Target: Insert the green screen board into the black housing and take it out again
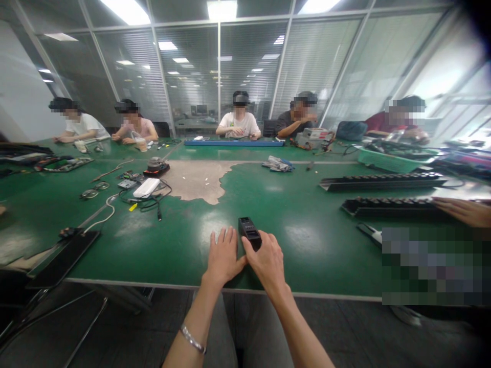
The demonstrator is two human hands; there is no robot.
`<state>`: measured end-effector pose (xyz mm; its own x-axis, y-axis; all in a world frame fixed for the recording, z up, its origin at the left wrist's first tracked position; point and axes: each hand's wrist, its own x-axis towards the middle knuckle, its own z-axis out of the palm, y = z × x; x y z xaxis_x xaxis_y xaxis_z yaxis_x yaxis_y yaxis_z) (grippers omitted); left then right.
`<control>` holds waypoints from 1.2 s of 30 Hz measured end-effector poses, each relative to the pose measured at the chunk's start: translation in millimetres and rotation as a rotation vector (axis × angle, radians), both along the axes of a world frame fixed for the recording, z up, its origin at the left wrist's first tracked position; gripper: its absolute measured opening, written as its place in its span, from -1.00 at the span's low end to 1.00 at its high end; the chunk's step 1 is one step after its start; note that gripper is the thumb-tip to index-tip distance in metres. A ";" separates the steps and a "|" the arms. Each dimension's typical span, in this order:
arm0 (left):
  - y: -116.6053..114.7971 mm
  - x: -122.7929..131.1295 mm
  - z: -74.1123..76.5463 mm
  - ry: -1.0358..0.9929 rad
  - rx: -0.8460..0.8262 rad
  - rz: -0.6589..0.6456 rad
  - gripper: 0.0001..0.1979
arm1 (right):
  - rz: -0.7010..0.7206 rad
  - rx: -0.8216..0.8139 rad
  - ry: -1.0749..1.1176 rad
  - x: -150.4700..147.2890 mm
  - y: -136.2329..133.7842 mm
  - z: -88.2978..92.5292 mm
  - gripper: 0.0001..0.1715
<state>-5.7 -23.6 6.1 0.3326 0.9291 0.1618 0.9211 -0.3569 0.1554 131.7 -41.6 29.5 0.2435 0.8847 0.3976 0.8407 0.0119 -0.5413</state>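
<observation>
A small black box-shaped device (248,230) lies on the green table (291,214) just past its near edge. My right hand (266,261) is closed over the device's near end, gripping it. Beside it on the left, my left hand (222,258) rests flat on the table with fingers stretched out and holds nothing. Its thumb touches my right hand. A silver bracelet (193,339) sits on my left wrist.
Left of me lie a white box with cables (146,188), a black tablet (63,258) and circuit boards (63,164). Two black keyboards (383,181) lie at the right, where another person's hand (466,210) rests. Several people sit along the far side. A worn bare patch (195,180) marks the table's middle.
</observation>
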 end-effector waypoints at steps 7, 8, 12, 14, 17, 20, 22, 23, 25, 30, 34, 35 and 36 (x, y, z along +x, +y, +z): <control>0.2 0.9 0.2 0.008 -0.005 0.005 -0.17 | 0.003 -0.017 0.003 2.8 -4.9 -15.0 -0.50; 0.4 1.2 -0.2 0.009 -0.002 0.006 -0.17 | 0.006 -0.019 0.005 3.2 -4.9 -16.8 -0.48; 1.2 1.6 -1.9 0.012 0.008 0.013 -0.20 | -0.009 -0.020 -0.002 3.5 -3.5 -19.6 -0.29; 1.3 1.5 -2.5 0.016 0.008 0.012 -0.22 | -0.034 -0.021 -0.012 2.9 -2.9 -17.8 -0.22; 1.1 1.5 -3.1 0.023 0.015 0.013 -0.25 | -0.033 -0.047 -0.027 2.3 -2.7 -13.0 -0.32; 0.8 1.9 -3.7 0.024 0.029 0.015 -0.27 | -0.001 -0.060 -0.020 2.4 -2.5 -9.3 -0.52; 0.7 2.1 -4.1 0.024 0.033 0.016 -0.28 | 0.009 -0.039 0.000 2.5 -1.7 -7.3 -0.56; 0.8 2.1 -4.2 0.024 0.035 0.016 -0.28 | 0.014 -0.022 0.011 2.4 -1.0 -6.1 -0.57; 1.0 2.1 -4.5 0.022 0.037 0.013 -0.28 | 0.026 0.022 0.034 2.7 1.1 -2.8 -0.55; 0.9 2.3 -3.5 0.005 0.020 0.022 -0.20 | 0.039 0.168 0.080 13.3 9.7 7.2 -0.51; 0.9 3.1 -2.5 -0.020 0.012 0.028 -0.17 | -0.034 0.201 0.075 34.3 15.8 4.0 -0.47; 1.0 3.2 -2.6 -0.025 0.012 0.032 -0.17 | -0.052 0.192 0.068 40.0 16.6 1.2 -0.46; 1.2 3.3 -2.7 -0.027 0.012 0.036 -0.18 | -0.069 0.183 0.059 45.3 17.0 -2.0 -0.45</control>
